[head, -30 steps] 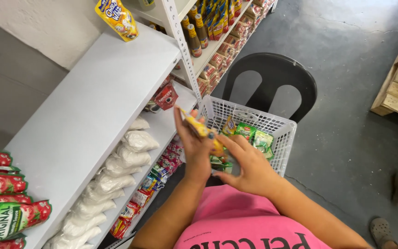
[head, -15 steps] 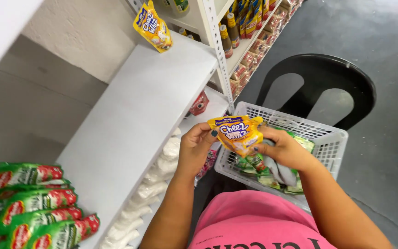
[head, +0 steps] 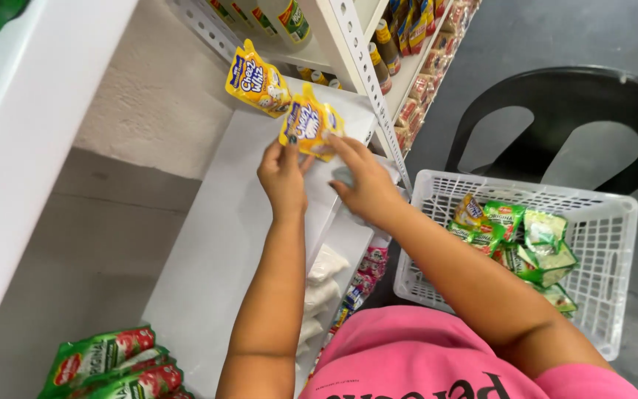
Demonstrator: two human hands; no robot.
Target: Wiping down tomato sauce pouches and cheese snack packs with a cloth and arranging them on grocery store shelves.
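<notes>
Both my hands hold a yellow pouch [head: 310, 123] with a blue label, upright over the far end of the white shelf [head: 219, 244]. My left hand [head: 283, 176] grips its lower left edge. My right hand [head: 363, 181] touches its lower right side. A second, matching yellow pouch [head: 257, 80] stands just behind it on the same shelf, near the wall.
A white plastic basket [head: 605, 251] with several green and yellow pouches sits on a black chair [head: 577, 118] at right. Red-and-green pouches [head: 112, 362] lie at the shelf's near end. White bags [head: 325, 277] fill the shelf below. Bottles [head: 387, 46] line the racks beyond.
Both hands have carried the yellow pouch from above the basket up and left to the white shelf, next to the other yellow pouch. My view has tilted toward the shelf.
</notes>
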